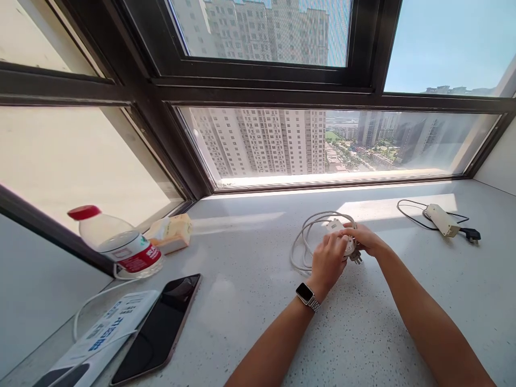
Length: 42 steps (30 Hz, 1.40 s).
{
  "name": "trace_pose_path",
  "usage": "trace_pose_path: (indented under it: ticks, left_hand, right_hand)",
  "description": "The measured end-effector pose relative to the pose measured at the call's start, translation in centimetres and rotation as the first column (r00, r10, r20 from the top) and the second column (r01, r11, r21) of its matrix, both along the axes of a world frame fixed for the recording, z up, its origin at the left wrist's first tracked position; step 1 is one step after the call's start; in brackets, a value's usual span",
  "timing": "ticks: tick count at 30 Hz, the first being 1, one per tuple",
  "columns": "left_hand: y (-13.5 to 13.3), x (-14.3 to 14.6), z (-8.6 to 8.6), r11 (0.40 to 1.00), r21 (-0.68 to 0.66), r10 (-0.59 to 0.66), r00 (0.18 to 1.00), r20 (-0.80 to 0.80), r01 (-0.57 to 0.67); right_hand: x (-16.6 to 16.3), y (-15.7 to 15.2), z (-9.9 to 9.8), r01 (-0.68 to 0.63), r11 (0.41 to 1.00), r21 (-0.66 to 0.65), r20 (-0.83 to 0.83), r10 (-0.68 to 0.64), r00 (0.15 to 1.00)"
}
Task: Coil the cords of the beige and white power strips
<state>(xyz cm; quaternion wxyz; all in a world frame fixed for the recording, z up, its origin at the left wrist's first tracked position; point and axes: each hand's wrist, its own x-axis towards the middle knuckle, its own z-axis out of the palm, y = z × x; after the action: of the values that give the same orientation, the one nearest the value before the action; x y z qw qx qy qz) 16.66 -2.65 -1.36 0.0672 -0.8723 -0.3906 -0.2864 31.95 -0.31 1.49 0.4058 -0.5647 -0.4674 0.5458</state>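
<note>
A white power strip [334, 225] with a grey-white cable [297, 244] lies on the speckled white sill, and the cable forms loose loops to its left and behind it. My left hand [328, 259], a watch on its wrist, is closed over the strip from the near side. From the right, my right hand [364, 239] closes on the strip's right side, where the cable passes. Just below the fingers a plug [356, 257] sticks out with its pins showing. The fingers hide much of the strip, and their exact grip is partly covered.
A second power strip [442, 220] with a dark cord and black plug [471, 235] lies at the right. On the left are a red-capped bottle [135, 252], a tissue pack [171, 233], a printed box [100, 333] and a tablet [161, 322]. Windows rise behind the sill.
</note>
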Motion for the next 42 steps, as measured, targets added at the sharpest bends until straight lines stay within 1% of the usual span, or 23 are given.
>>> trace_pose_path:
  ticks: [3, 6, 9, 12, 13, 14, 15, 16, 18, 20, 21, 22, 23, 24, 26, 29, 33, 35, 37, 39, 41, 42]
  left_hand:
    - [0.5, -0.3, -0.5, 0.999, -0.014, 0.036, 0.999, -0.033, -0.036]
    - [0.8, -0.4, -0.9, 0.999, -0.012, 0.047, 0.998, -0.032, -0.047]
    - [0.9, -0.4, -1.1, 0.999, -0.01, 0.039, 0.999, 0.001, -0.039]
    - [0.9, -0.6, -1.2, 0.999, -0.015, 0.033, 0.999, 0.024, -0.033]
    - [0.9, -0.6, -1.2, 0.999, -0.019, 0.035, 0.999, 0.029, -0.034]
    - [0.9, -0.6, -1.3, 0.999, -0.024, 0.038, 0.999, 0.03, -0.037]
    - [0.9, -0.6, -1.3, 0.999, -0.03, 0.042, 0.999, 0.03, -0.041]
    - [0.9, -0.6, -1.3, 0.998, -0.037, 0.045, 0.999, 0.028, -0.044]
    - [0.8, -0.5, -1.4, 0.998, -0.054, 0.046, 0.999, 0.017, -0.045]
    - [0.7, -0.4, -1.5, 0.996, -0.074, 0.043, 0.999, 0.004, -0.042]
    - [0.6, -0.4, -1.5, 0.996, -0.083, 0.042, 0.999, 0.001, -0.041]
    - [0.6, -0.4, -1.6, 0.995, -0.091, 0.041, 0.999, -0.002, -0.041]
    - [0.6, -0.4, -1.6, 0.995, -0.097, 0.039, 0.999, -0.004, -0.039]
    - [0.6, -0.4, -1.6, 0.994, -0.102, 0.037, 0.999, -0.007, -0.038]
    - [0.6, -0.5, -1.6, 0.993, -0.115, 0.033, 0.999, -0.017, -0.035]
    - [0.6, -0.7, -1.4, 0.989, -0.143, 0.037, 0.999, -0.037, -0.042]
    - [0.1, -1.2, -1.2, 0.98, -0.186, 0.062, 0.996, -0.062, -0.073]
    - [-0.4, -1.7, -1.2, 0.977, -0.19, 0.087, 0.994, -0.062, -0.097]
    - [-1.2, -2.6, -1.2, 0.976, -0.182, 0.112, 0.992, -0.059, -0.122]
    - [-2.0, -3.9, -1.1, 0.974, -0.175, 0.136, 0.989, -0.058, -0.144]
    - [-2.9, -5.2, -1.1, 0.969, -0.184, 0.16, 0.986, -0.052, -0.167]
    - [-3.3, -5.9, -1.1, 0.963, -0.2, 0.172, 0.984, -0.048, -0.179]
  right_hand:
    - [-0.5, 0.7, -1.5, 0.048, 0.999, 0.016, -0.041, -0.047, 0.998]
    - [-0.7, 1.5, -3.1, 0.178, 0.983, 0.055, -0.162, -0.167, 0.973]
    - [0.0, 2.4, -4.4, 0.368, 0.929, 0.04, -0.23, -0.35, 0.908]
    - [2.0, 3.1, -5.2, 0.542, 0.839, 0.045, -0.225, -0.52, 0.824]
    - [3.0, 3.3, -5.5, 0.605, 0.795, 0.051, -0.221, -0.582, 0.783]
    - [4.2, 3.4, -5.7, 0.672, 0.738, 0.061, -0.215, -0.648, 0.731]
    - [5.4, 3.4, -5.8, 0.739, 0.669, 0.074, -0.209, -0.715, 0.668]
    - [6.6, 3.3, -6.0, 0.798, 0.596, 0.088, -0.201, -0.774, 0.6]
    - [9.0, 3.1, -6.3, 0.896, 0.426, 0.126, -0.181, -0.878, 0.443]
    - [10.9, 2.6, -6.5, 0.944, 0.28, 0.172, -0.158, -0.939, 0.307]
    - [11.7, 2.4, -6.6, 0.954, 0.222, 0.2, -0.135, -0.959, 0.251]
    - [12.3, 2.2, -6.7, 0.958, 0.177, 0.224, -0.101, -0.974, 0.204]
    - [12.7, 2.0, -6.7, 0.96, 0.148, 0.24, -0.06, -0.984, 0.166]
    - [13.0, 1.8, -6.8, 0.959, 0.135, 0.25, -0.013, -0.99, 0.142]
    - [13.4, 1.4, -6.9, 0.95, 0.136, 0.28, 0.096, -0.989, 0.114]
    - [13.7, 0.5, -7.0, 0.92, 0.181, 0.348, 0.232, -0.967, 0.103]
    - [13.1, -1.1, -7.1, 0.867, 0.31, 0.391, 0.375, -0.914, 0.157]
    - [12.4, -1.8, -7.3, 0.821, 0.369, 0.435, 0.422, -0.889, 0.176]
    - [11.6, -2.5, -7.5, 0.778, 0.409, 0.476, 0.447, -0.875, 0.186]
    - [11.1, -2.9, -7.7, 0.746, 0.453, 0.488, 0.472, -0.856, 0.21]
    - [11.0, -3.0, -7.8, 0.726, 0.501, 0.472, 0.485, -0.835, 0.261]
    - [11.0, -3.0, -7.8, 0.716, 0.531, 0.453, 0.483, -0.822, 0.303]
